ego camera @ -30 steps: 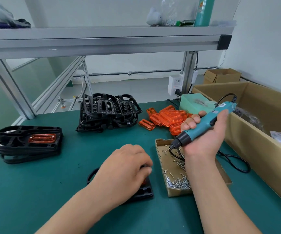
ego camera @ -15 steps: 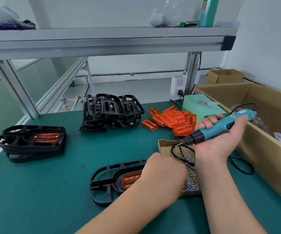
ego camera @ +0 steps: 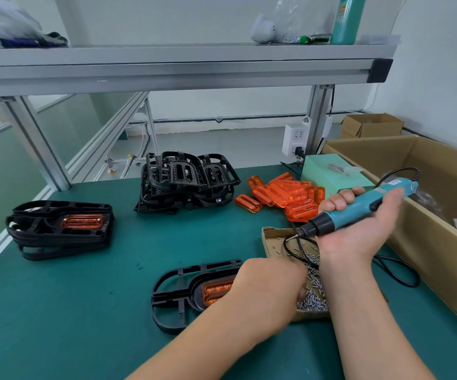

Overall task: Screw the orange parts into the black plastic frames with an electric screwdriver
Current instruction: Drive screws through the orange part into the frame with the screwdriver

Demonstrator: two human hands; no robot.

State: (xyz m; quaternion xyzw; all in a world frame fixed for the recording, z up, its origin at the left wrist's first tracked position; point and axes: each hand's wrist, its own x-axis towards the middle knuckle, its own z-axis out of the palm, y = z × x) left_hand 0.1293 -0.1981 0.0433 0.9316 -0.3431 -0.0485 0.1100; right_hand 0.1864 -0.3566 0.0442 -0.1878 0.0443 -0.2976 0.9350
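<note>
While the left hand (ego camera: 271,289) dips into the cardboard screw box (ego camera: 269,242), its fingertips hidden so that I cannot tell whether they pinch a screw, the right hand (ego camera: 359,239) grips the electric screwdriver (ego camera: 359,207) above the box. The black frame (ego camera: 178,292) lies just left of the box, its orange part (ego camera: 216,290) seated but held by nobody. A brush from the left wrist could shift either one, putting the screw holes out of line.

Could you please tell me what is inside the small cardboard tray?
The cardboard tray holds loose silver screws and a loop of black cord. The left hand covers its near corner, so whether the fingers hold a screw is hidden.
</note>
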